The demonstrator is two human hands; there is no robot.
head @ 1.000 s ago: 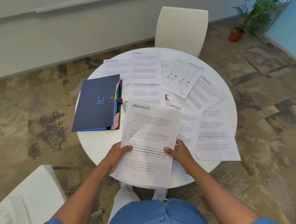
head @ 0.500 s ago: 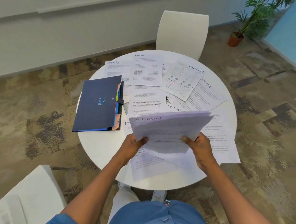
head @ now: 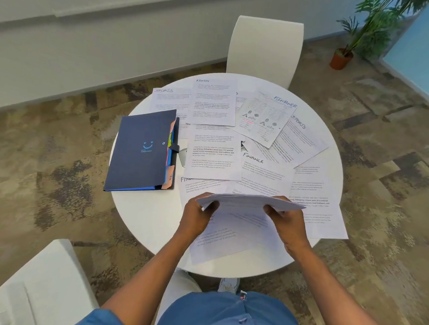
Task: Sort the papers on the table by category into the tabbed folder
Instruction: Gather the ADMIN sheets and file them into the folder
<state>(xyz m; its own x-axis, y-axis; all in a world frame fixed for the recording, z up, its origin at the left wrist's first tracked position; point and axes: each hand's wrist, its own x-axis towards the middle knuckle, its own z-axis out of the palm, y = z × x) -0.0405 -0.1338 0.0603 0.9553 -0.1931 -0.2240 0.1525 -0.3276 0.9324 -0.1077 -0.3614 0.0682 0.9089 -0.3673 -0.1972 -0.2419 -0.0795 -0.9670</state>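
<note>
A round white table [head: 140,223] stands on mottled brown and beige carpet [head: 46,178]. A white moulded chair [head: 265,48] sits at its far side, another white chair [head: 35,287] near left. A pale grey wall [head: 116,33] runs behind; far right, a leafy green plant in a terracotta pot [head: 341,59] stands beside a light blue wall [head: 425,54].

Both bare forearms reach forward from short blue sleeves and converge ahead of the body. The left hand [head: 196,217] has its back to the camera, its fingers curled in a grip on the left edge of a thin stack of papers [head: 251,201]. The right hand [head: 287,222] mirrors it, thumb on top, pinching the right edge, both wrists level.
</note>
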